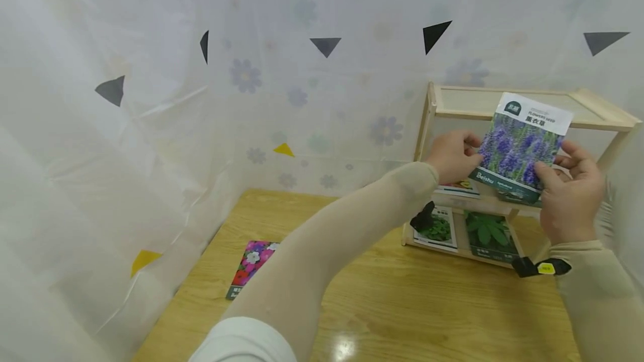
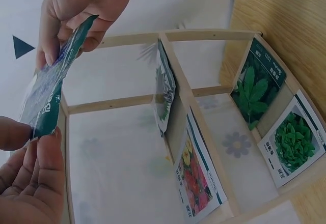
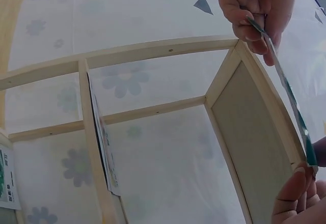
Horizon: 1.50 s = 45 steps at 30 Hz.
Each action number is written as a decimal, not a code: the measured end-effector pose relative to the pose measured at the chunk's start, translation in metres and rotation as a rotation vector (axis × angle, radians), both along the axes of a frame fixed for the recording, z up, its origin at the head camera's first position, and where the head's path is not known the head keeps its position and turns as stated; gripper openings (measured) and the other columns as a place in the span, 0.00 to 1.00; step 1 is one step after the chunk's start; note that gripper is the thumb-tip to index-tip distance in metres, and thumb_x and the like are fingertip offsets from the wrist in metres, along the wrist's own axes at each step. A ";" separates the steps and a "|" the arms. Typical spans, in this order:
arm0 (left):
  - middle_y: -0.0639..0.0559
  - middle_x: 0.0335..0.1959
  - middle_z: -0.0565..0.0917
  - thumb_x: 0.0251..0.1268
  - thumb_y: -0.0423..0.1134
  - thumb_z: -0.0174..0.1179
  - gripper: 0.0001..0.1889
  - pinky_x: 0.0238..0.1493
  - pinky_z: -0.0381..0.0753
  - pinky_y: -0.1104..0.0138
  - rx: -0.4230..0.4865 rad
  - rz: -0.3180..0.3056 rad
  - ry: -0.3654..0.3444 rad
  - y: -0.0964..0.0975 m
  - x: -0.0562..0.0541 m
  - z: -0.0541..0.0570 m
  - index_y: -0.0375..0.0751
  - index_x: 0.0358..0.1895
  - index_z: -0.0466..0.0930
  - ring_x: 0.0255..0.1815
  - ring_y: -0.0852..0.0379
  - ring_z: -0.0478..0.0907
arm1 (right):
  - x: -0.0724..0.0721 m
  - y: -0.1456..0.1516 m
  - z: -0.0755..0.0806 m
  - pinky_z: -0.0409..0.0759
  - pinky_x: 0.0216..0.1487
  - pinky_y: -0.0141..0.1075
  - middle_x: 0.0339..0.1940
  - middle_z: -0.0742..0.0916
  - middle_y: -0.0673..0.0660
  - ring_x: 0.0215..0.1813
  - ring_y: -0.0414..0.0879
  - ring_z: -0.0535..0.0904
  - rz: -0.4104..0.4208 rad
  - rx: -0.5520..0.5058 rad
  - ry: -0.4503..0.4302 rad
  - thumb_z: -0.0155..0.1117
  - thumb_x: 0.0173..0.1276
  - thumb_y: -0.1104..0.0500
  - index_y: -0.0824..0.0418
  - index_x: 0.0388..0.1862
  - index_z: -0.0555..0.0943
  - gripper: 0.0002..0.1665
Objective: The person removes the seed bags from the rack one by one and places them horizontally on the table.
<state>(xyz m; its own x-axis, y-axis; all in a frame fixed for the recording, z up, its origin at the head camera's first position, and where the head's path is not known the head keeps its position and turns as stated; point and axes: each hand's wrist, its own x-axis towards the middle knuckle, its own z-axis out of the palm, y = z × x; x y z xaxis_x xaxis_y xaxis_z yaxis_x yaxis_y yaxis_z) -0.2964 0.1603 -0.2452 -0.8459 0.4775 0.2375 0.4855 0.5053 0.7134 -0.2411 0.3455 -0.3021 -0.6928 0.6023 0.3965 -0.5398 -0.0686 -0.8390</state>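
Note:
A lavender seed packet (image 1: 523, 141), white at the top with purple flower spikes, is held tilted in front of the wooden rack's upper part. My left hand (image 1: 455, 155) pinches its left edge, and my right hand (image 1: 573, 189) grips the lower right edge between thumb and fingers. In the left wrist view the packet (image 2: 56, 79) appears at a slant, with the left hand (image 2: 28, 173) low and the right hand (image 2: 84, 10) above. The right wrist view shows the packet (image 3: 285, 86) nearly edge-on, between the left hand (image 3: 260, 10) and the right hand (image 3: 300, 198).
The wooden rack (image 1: 533, 119) stands at the table's right. Its middle shelf bears a rose-picture packet (image 2: 196, 175) and another packet (image 2: 164, 91); its lower shelf bears two leafy green packets (image 1: 436, 229). A pink-flower packet (image 1: 254, 261) lies on the table (image 1: 402, 306), partly behind the left arm.

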 end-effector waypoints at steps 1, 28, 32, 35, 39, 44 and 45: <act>0.64 0.39 0.79 0.68 0.43 0.59 0.12 0.36 0.73 0.79 0.005 0.004 -0.002 -0.001 0.000 -0.001 0.54 0.53 0.78 0.38 0.71 0.73 | 0.001 -0.001 0.000 0.77 0.36 0.20 0.46 0.73 0.54 0.41 0.42 0.73 0.000 0.013 -0.010 0.64 0.60 0.75 0.61 0.63 0.72 0.31; 0.56 0.36 0.79 0.69 0.35 0.58 0.21 0.27 0.79 0.75 0.189 -0.217 -0.032 -0.046 -0.003 -0.043 0.44 0.64 0.72 0.28 0.64 0.77 | 0.022 -0.026 -0.024 0.72 0.26 0.20 0.44 0.74 0.53 0.33 0.39 0.75 -0.047 0.393 -0.108 0.63 0.64 0.70 0.60 0.66 0.70 0.30; 0.57 0.40 0.78 0.68 0.34 0.59 0.20 0.27 0.81 0.73 0.236 -0.231 -0.045 -0.059 0.001 -0.053 0.43 0.63 0.72 0.30 0.64 0.77 | 0.024 -0.035 -0.032 0.73 0.25 0.21 0.45 0.73 0.55 0.30 0.39 0.76 0.015 0.373 -0.040 0.63 0.63 0.73 0.64 0.64 0.70 0.30; 0.55 0.37 0.77 0.68 0.34 0.59 0.20 0.26 0.82 0.71 0.258 -0.227 -0.069 -0.068 0.003 -0.063 0.42 0.62 0.73 0.28 0.62 0.78 | 0.026 -0.043 -0.038 0.71 0.25 0.21 0.46 0.72 0.55 0.30 0.39 0.75 0.051 0.394 -0.022 0.61 0.63 0.74 0.65 0.65 0.69 0.31; 0.53 0.32 0.77 0.67 0.33 0.60 0.20 0.26 0.82 0.70 0.281 -0.213 -0.069 -0.077 0.005 -0.073 0.41 0.62 0.73 0.25 0.61 0.78 | 0.029 -0.050 -0.042 0.70 0.26 0.22 0.48 0.70 0.53 0.33 0.38 0.75 0.041 0.503 -0.063 0.60 0.67 0.71 0.63 0.68 0.66 0.31; 0.53 0.31 0.77 0.67 0.32 0.60 0.21 0.26 0.83 0.69 0.297 -0.216 -0.073 -0.080 0.008 -0.077 0.41 0.62 0.72 0.25 0.61 0.78 | 0.034 -0.054 -0.047 0.69 0.27 0.22 0.51 0.71 0.49 0.35 0.37 0.75 -0.059 0.626 -0.132 0.61 0.68 0.67 0.57 0.71 0.66 0.33; 0.53 0.32 0.77 0.66 0.32 0.60 0.21 0.27 0.83 0.69 0.303 -0.222 -0.080 -0.081 0.009 -0.077 0.41 0.62 0.72 0.26 0.61 0.78 | 0.035 -0.054 -0.048 0.69 0.27 0.22 0.52 0.71 0.48 0.36 0.37 0.75 -0.069 0.631 -0.142 0.62 0.68 0.66 0.56 0.71 0.65 0.34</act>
<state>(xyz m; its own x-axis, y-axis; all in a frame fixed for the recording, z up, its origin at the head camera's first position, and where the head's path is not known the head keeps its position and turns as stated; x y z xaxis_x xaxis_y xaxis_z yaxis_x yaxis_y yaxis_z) -0.2873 0.0796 -0.3223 -0.7511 0.5697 0.3336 0.4966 0.1546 0.8541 -0.2063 0.2915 -0.3505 -0.7325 0.3285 0.5962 -0.4061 0.4920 -0.7700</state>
